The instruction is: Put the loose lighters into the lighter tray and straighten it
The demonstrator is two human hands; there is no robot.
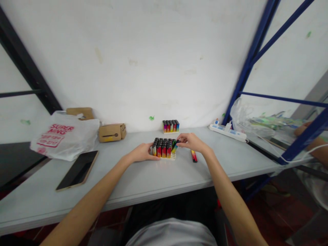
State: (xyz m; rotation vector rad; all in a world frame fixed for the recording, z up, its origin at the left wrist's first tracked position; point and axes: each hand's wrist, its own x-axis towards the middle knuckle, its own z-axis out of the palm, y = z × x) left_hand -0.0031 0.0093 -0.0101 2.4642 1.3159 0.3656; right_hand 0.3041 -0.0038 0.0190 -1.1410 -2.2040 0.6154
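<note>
Rows of colourful lighters [163,152] with black tops stand upright in a white tray [173,158] in front of me. My left hand [142,152] grips this tray and its lighters from the left, thumb at the front and fingers round the back corner. At the right end, my right hand [189,140] pinches a green, yellow and blue lighter [175,147] by its dark top. That lighter leans, its lower end in or just over the tray's right column. A red and yellow lighter [194,156] lies on the table below my right hand.
A second tray of lighters [171,126] stands against the wall. On the left are a plastic bag [64,135], a small cardboard box [112,132] and a tablet [77,170]. A power strip [228,132] lies by the blue rack post [247,68]. Another person's arm [314,141] shows far right.
</note>
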